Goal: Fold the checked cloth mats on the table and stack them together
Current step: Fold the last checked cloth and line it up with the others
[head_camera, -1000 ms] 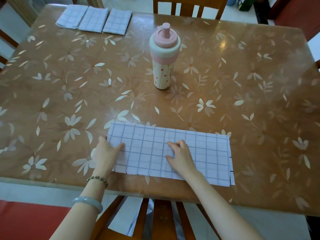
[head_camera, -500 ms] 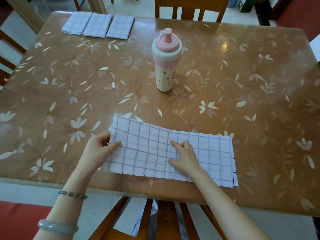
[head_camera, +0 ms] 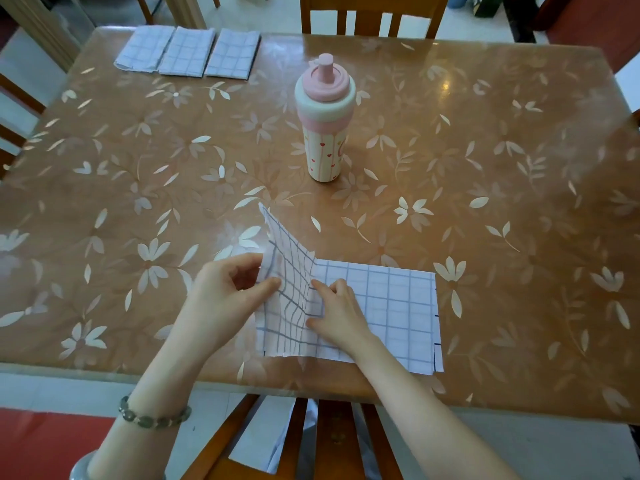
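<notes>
A white checked cloth mat [head_camera: 388, 306] lies near the front edge of the table [head_camera: 485, 202]. Its left end stands lifted, almost upright. My left hand [head_camera: 225, 292] pinches that raised left edge between thumb and fingers. My right hand [head_camera: 337, 311] presses fingertips down on the mat at the crease, next to the lifted part. Three folded checked mats [head_camera: 188, 51] lie side by side at the far left corner of the table.
A pink-capped bottle [head_camera: 325, 119] with heart print stands upright in the middle of the table, beyond the mat. Wooden chairs stand at the far side [head_camera: 367, 15] and under the front edge [head_camera: 332, 441]. The table's front edge runs just below the mat.
My left hand has taken hold of the mat's left edge and lifted it up and rightward. The right hand stayed pressing near the mat's middle.
</notes>
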A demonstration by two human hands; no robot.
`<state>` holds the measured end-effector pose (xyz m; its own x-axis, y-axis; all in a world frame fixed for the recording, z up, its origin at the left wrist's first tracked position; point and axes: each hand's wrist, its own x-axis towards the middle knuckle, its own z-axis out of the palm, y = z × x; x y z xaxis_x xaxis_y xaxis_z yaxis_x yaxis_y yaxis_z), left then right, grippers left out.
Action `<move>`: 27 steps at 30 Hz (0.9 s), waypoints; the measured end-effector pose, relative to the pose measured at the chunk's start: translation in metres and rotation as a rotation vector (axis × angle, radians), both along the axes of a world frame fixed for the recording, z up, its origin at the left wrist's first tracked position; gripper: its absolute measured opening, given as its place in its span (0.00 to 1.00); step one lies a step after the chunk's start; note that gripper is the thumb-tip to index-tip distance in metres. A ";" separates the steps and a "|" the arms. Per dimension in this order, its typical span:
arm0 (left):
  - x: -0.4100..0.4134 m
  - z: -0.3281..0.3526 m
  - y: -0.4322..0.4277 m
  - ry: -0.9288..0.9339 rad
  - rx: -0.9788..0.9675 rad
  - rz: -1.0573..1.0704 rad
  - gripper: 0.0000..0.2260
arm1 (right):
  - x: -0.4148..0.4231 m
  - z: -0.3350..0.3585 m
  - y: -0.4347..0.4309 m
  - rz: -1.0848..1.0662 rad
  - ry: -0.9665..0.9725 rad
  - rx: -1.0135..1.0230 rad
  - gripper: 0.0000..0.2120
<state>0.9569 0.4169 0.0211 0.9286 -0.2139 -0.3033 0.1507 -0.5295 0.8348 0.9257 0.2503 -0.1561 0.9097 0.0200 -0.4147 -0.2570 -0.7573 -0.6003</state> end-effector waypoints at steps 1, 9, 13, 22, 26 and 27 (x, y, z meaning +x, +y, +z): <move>-0.002 -0.001 -0.003 0.002 0.001 -0.008 0.10 | 0.001 -0.001 0.003 0.008 -0.013 -0.014 0.35; -0.020 -0.018 -0.059 -0.045 -0.003 -0.067 0.07 | 0.001 0.002 -0.018 -0.085 0.078 0.126 0.27; -0.029 -0.036 -0.100 -0.116 0.081 -0.164 0.09 | -0.025 0.016 -0.084 -0.421 0.025 0.257 0.15; -0.043 -0.109 -0.180 0.022 0.246 -0.245 0.07 | -0.065 0.009 -0.157 -0.965 -0.001 0.404 0.10; -0.050 -0.131 -0.196 0.062 0.276 -0.269 0.06 | -0.066 0.005 -0.152 -1.010 -0.015 0.463 0.08; -0.051 -0.134 -0.199 0.066 0.278 -0.268 0.08 | -0.065 0.006 -0.151 -1.033 -0.018 0.499 0.08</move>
<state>0.9062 0.2178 -0.1128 0.8276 -0.3475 -0.4407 0.0249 -0.7617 0.6474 0.8609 0.0996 -0.1500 0.5933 -0.5806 -0.5576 -0.6059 0.1340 -0.7842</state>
